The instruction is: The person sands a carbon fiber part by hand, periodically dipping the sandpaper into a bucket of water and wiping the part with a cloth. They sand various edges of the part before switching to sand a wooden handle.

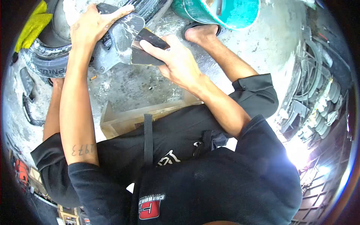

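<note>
My left hand [89, 27] grips a curved grey panel [125, 33] near its upper edge, with the thumb stretched across it and the other fingers partly hidden. Whitish smears cover the panel, which rests over a car tyre [47, 62] lying on the floor. In my right hand [178, 62] is a dark piece of sandpaper [148, 52], pinched between thumb and fingers. It overlaps the panel's right edge; whether its underside presses on the surface cannot be made out.
A teal bucket [240, 15] stands beyond my right foot. Over the tyre's left side hangs a yellow cloth [35, 24]. A wooden stool [120, 120] is under me. Many grey parts [318, 105] are piled along the right.
</note>
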`<state>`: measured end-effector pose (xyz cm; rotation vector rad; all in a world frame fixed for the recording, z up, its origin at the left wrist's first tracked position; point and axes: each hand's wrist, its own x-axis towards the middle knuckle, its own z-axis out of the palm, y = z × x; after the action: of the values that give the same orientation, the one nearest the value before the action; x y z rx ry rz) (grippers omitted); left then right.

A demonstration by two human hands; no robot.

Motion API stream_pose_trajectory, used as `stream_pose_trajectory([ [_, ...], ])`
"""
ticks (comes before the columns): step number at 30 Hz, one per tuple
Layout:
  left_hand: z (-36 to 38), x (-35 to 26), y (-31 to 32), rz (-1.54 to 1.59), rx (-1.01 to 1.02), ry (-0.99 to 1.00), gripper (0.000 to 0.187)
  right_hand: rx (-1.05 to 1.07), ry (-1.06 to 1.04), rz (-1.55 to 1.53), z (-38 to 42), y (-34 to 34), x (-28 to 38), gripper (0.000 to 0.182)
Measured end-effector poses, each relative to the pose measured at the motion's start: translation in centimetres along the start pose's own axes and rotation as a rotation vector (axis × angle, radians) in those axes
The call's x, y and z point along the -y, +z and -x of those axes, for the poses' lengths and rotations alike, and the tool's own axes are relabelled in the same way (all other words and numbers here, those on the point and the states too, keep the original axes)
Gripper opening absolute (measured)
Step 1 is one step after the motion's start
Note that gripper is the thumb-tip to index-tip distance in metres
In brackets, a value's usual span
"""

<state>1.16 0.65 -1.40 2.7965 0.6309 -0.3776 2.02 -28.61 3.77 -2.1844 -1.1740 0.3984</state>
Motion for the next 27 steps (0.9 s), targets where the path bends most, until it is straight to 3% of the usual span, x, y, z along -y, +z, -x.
stream_pose_trajectory([
  [1,-0.6,1.4,1.7,-0.072,-0.063,0.121,0.121,0.031,0.045,0.071,0.1,-1.0,0.4,0.062],
  [3,0.9,-1.8,-2.5,0.157,0.021,-0.176,0.12,0.072,0.088,0.151,-0.3,-1.7,0.6,0.062],
  [9,1.0,-1.5,-1.5,0.215,-0.043,-0.106,0.123,0.109,0.018,0.24,-1.1,-2.0,1.6,0.051],
  [12,1.0,-1.2,-0.7,0.058,-0.078,-0.102,0.112,0.141,0.032,0.208,-0.8,-2.5,1.7,0.059],
  [13,0.8,-0.8,-0.4,-0.03,-0.109,0.061,0.096,0.151,0.05,0.175,-0.7,-2.7,1.8,0.067],
  [15,0.8,-0.7,0.3,-0.115,-0.132,0.222,0.081,0.189,0.074,0.183,-0.1,-3.0,1.6,0.061],
  [17,1.9,-3.8,-2.6,0.186,-0.11,-0.218,0.084,0.226,0.097,0.187,-0.3,-2.6,1.7,0.057],
  [18,2.3,-4.0,-2.2,0.167,-0.218,-0.153,0.089,0.176,0.089,0.186,-0.8,-2.0,1.7,0.062],
  [23,2.3,-4.1,-2.9,0.206,-0.121,-0.135,0.072,0.12,0.052,0.169,-1.6,-1.7,1.7,0.066],
  [24,1.9,-4.1,-2.9,0.193,-0.069,-0.179,0.071,0.233,0.118,0.166,-1.2,-2.7,1.9,0.05],
  [25,1.3,-4.0,-2.8,0.177,-0.025,-0.224,0.07,0.228,0.114,0.162,-1.4,-2.6,2.1,0.05],
  [27,0.7,-3.4,-1.7,0.112,-0.12,-0.227,0.071,0.256,0.106,0.193,-2.0,-2.2,2.0,0.051],
])
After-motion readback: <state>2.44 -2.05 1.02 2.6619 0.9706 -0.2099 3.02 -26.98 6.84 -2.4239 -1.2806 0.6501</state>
